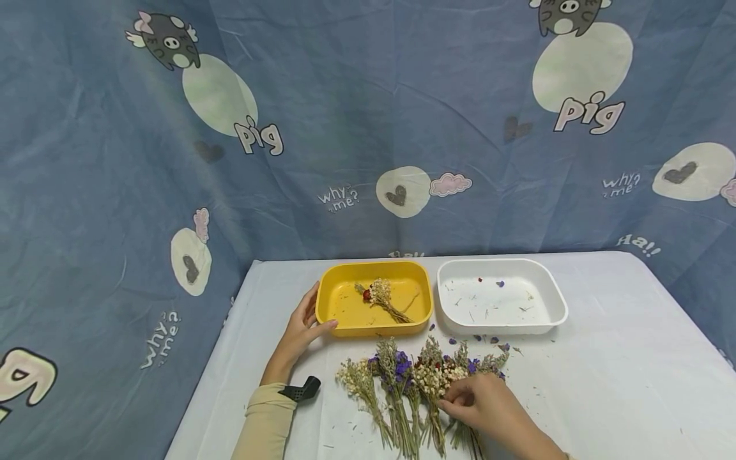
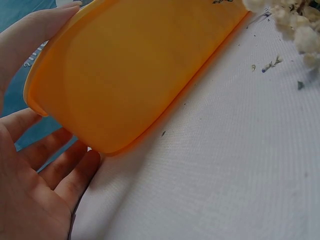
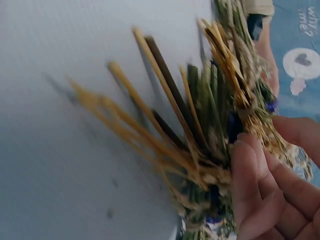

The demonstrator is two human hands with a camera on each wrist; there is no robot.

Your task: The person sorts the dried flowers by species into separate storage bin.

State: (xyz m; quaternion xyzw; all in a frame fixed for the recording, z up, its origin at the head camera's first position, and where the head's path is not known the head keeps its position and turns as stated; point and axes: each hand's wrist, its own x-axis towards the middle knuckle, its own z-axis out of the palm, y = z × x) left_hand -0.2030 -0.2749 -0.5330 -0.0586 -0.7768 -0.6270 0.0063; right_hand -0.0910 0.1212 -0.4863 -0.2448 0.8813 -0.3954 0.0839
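Steadying the yellow tray (image 1: 345, 329) with open left hand (image 1: 299, 332), right hand (image 1: 483, 402) fingers (image 3: 250, 180) pinching dried flowers (image 1: 428, 377); brittle heads could be crumbling onto the bench (image 1: 604, 370).

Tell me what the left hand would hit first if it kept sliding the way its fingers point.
The left hand already touches the yellow tray at its near-left corner, so it would meet that tray's wall at once. The small dried sprig inside lies further along, though depth is uncertain.
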